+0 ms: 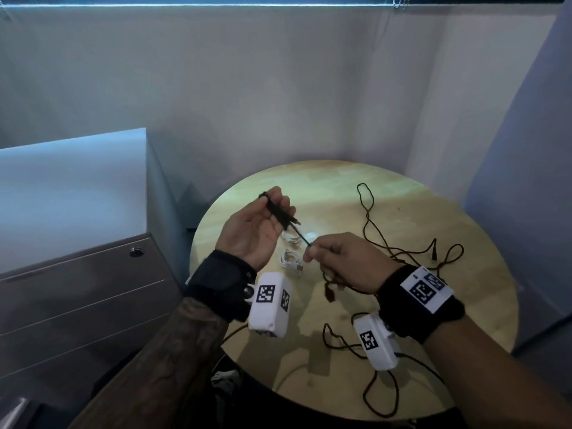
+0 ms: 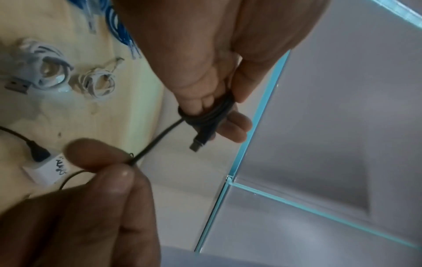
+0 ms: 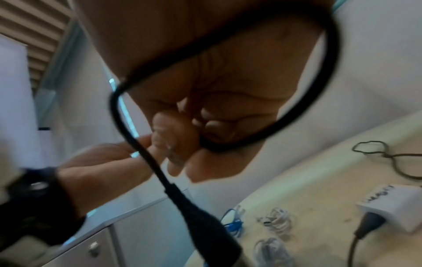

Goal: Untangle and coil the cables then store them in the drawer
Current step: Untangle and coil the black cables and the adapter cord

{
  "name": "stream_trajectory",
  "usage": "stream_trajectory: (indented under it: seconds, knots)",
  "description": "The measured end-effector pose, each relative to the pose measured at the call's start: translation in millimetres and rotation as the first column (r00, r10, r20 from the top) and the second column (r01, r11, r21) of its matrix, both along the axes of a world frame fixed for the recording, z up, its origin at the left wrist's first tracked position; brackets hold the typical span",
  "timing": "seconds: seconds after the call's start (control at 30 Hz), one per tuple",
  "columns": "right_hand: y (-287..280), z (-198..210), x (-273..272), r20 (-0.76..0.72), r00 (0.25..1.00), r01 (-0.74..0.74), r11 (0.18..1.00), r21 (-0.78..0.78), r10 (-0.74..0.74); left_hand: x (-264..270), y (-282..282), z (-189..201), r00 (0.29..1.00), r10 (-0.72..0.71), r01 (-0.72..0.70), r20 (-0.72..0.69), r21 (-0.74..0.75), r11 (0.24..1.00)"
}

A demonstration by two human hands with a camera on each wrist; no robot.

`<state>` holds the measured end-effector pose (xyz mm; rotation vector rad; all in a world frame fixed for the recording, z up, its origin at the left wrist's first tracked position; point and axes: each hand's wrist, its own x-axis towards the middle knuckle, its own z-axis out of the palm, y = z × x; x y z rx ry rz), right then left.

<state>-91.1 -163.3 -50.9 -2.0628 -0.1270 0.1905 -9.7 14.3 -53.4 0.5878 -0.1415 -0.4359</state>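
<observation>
Above the round desk (image 1: 387, 193), whose top is pale wood-grain with a glossy sheen, the left hand (image 1: 257, 230) is raised palm-up with a thin black cable (image 2: 160, 137) wound in several tight turns round its fingers (image 2: 237, 122); the grip of this hand is curled on that small coil, and a short dark plug end sticks out from it. From the coil a straight run of the same cable leads to the right hand (image 1: 340, 261), whose grip is closed in a pinch, thumb against forefinger, on the cord. More of the black cord loops under the right palm, ending in a moulded, tapered plug (image 3: 205, 225) that hangs close to the right wrist camera and is blurred. On the desk lie two small white cables (image 2: 75, 75), each already rolled into a neat ring, one with a metal USB plug showing; a blue cable (image 3: 233, 222) is bunched near the desk's edge. A loose dark cord (image 1: 374, 224) wanders in slack loops across the far and right parts of the top. A white, blocky charger (image 3: 390, 206) sits there with a dark lead plugged in; it bears small writing too blurred to read. Left of the desk stands a grey drawer cabinet (image 1: 77, 298), smooth-fronted, its drawers closed and a round lock at the top.
</observation>
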Motion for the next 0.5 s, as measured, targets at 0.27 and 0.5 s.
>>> stream_trajectory:
  seconds: [0.27, 0.5]
  knots:
    - [-1, 19, -4, 0.329, 0.943, 0.057, 0.956, -0.286, 0.043, -5, -9, -26, 0.76, -0.152, -0.485, 0.632, 0.706, 0.516]
    - [-32, 4, 10, 0.486, 0.857, 0.298, 0.932, -0.204, -0.168, -23, -15, -4, 0.878, -0.383, 0.058, 0.286, 0.732, 0.679]
